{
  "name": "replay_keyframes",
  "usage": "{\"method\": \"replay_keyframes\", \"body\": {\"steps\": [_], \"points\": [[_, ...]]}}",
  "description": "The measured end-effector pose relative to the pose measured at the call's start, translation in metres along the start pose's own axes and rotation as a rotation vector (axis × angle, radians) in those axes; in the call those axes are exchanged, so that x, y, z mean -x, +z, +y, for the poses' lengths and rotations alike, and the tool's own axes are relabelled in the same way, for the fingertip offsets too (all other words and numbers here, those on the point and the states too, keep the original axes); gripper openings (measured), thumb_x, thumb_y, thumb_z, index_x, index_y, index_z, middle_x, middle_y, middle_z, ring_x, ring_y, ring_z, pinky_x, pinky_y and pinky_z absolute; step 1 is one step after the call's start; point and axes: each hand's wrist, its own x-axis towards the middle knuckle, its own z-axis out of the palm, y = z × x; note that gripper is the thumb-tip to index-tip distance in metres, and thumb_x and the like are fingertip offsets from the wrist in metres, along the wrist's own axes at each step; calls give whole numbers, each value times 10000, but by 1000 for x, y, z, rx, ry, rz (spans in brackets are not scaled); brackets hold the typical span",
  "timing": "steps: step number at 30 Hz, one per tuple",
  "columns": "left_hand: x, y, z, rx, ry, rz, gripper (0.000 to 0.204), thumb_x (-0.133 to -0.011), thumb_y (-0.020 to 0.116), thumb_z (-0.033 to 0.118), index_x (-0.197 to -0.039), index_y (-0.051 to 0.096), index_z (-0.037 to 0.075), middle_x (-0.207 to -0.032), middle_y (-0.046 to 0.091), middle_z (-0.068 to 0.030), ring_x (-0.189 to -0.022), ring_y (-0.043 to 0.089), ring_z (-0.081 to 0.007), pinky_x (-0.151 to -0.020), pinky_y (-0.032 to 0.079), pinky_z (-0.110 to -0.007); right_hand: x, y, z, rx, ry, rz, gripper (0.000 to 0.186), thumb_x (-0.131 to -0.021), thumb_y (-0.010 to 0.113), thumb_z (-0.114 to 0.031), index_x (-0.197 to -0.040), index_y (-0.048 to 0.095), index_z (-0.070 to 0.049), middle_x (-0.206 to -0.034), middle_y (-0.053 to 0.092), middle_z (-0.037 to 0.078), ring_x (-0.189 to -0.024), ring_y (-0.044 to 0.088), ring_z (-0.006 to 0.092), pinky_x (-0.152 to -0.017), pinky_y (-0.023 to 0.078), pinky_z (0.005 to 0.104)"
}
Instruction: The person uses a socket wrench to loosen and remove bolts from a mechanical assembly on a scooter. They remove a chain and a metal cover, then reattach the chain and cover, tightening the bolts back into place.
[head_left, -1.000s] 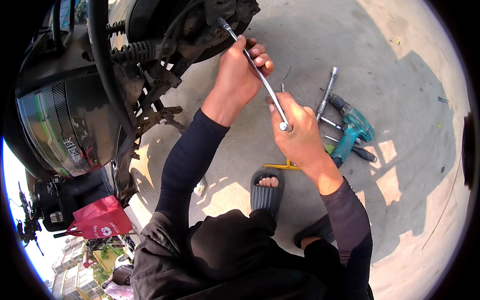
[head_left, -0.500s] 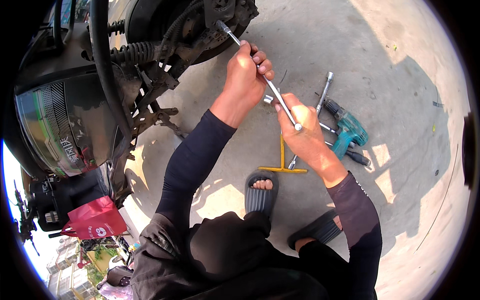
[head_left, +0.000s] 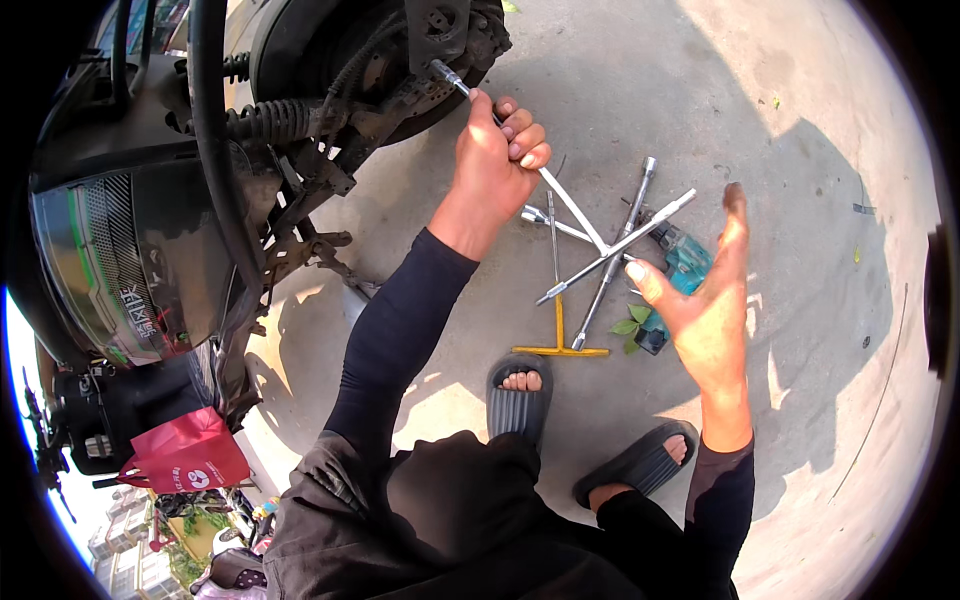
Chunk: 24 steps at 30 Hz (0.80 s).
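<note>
One left hand (head_left: 497, 165), fingers (head_left: 530, 142) curled round a T-handled wrench (head_left: 577, 213), right hand (head_left: 706, 335) raised, fingers spread wide, empty.

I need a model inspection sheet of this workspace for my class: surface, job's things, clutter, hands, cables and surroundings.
Surface: grey concrete ground, part shaded, part sunlit.
Job's things: silver metal T-handled wrench, its socket end at the black vehicle.
Clutter: teal-and-black power drill, silver metal cross-shaped wrench and yellow T-shaped tool on the ground; green leaves beside the drill.
Hands: left hand closed around the T-handled wrench's shaft; right hand open, empty.
Cables: black ribbed cable by the vehicle's wheel.
Surroundings: red bag and pale buildings, lower left.
</note>
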Motion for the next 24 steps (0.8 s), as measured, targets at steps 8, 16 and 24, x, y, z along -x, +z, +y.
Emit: {"method": "replay_keyframes", "body": {"steps": [8, 16, 24], "points": [[-4, -14, -14, 57, -46, -92, 453, -1070, 295, 512, -850, 406, 131, -634, 299, 35, -496, 259, -97, -450, 249, -268, -3, 58, 11, -419, 211, -617, 290, -953, 615, -227, -1136, 640, -4, -710, 660, 15, -558, 620, 172, -576, 480, 341], [-10, -12, -7, 92, -25, -34, 519, -1054, 247, 564, -842, 419, 122, -625, 302, 29, -479, 254, -104, -415, 229, -267, -2, 4, -6, 252, -61, -1, 553, -851, 685, -160, -1338, 506, 31, -1072, 655, 161, -1146, 561, 277, -1008, 401, 413], [-22, -8, -7, 141, -90, -178, 576, -1047, 199, 590, -828, 429, 109, -616, 312, 21, -474, 257, -107, -402, 232, -266, 26, 45, 2, -671, 298, -433, 235, -930, 651, -125, -1102, 559, 6, -842, 707, 117, -859, 684, 255, -825, 495, 355]]}}
